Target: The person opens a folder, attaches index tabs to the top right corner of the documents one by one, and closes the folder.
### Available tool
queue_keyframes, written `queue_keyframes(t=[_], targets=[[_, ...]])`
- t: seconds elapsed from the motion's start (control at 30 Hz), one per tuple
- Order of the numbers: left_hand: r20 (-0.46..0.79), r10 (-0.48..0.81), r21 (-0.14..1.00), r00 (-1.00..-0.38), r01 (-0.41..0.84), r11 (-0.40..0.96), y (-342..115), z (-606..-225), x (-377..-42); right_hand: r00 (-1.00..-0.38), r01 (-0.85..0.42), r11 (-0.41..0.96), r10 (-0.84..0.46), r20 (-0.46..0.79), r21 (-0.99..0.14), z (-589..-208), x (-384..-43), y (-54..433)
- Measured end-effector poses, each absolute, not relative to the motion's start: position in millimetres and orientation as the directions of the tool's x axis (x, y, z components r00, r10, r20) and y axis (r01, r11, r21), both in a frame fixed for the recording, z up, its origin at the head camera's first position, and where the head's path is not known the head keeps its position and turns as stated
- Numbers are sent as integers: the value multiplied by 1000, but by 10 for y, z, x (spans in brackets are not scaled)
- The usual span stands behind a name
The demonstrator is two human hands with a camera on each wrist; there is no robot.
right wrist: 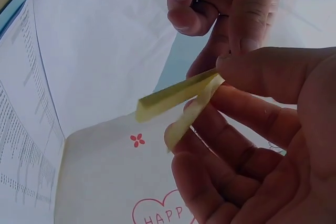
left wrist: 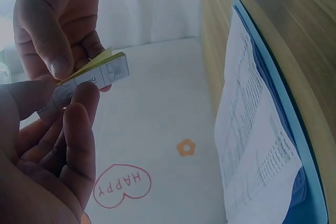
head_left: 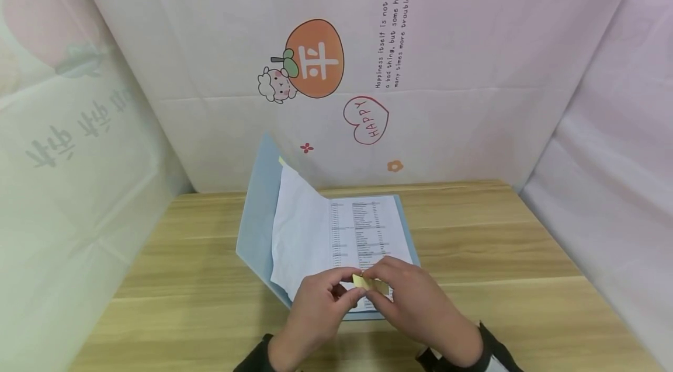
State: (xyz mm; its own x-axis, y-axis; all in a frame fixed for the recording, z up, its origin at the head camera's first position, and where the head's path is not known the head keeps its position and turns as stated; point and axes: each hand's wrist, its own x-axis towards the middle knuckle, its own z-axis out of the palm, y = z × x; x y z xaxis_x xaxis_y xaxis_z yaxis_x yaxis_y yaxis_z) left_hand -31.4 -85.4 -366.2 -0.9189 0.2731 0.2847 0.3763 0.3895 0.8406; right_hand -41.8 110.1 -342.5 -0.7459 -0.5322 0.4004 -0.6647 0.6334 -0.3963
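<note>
Both hands hold a small pad of yellow sticky notes (head_left: pixel 360 282) above the lower part of an open blue folder (head_left: pixel 259 208). My left hand (head_left: pixel 318 302) grips it between thumb and fingers, its white printed backing showing in the left wrist view. A yellow strip (right wrist: pixel 194 114) splays away from the pad at the end where my right hand (head_left: pixel 412 296) pinches with thumb and fingertips. Inside the folder lie white sheets: a turned page (head_left: pixel 302 232) leans against the raised left cover, and a printed list (head_left: pixel 363 226) lies flat on the right.
A yellow tab (head_left: pixel 281 160) sticks at the top edge of the turned page. The folder rests on a wood-grain table (head_left: pixel 473 243). White cloth with cartoon prints (head_left: pixel 447 68) hangs behind the table and along both sides.
</note>
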Motion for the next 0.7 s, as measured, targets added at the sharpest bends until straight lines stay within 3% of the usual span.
queue_keyframes(t=[0.33, 0.7], targets=[[276, 300, 802, -913, 391, 452, -874, -3628, -308, -827, -556, 611, -470, 308, -563, -3400, -446, 1124], [88, 291, 885, -953, 209, 417, -923, -3704, -145, -835, -485, 578, -528, 154, -656, -3438, -386, 1181]])
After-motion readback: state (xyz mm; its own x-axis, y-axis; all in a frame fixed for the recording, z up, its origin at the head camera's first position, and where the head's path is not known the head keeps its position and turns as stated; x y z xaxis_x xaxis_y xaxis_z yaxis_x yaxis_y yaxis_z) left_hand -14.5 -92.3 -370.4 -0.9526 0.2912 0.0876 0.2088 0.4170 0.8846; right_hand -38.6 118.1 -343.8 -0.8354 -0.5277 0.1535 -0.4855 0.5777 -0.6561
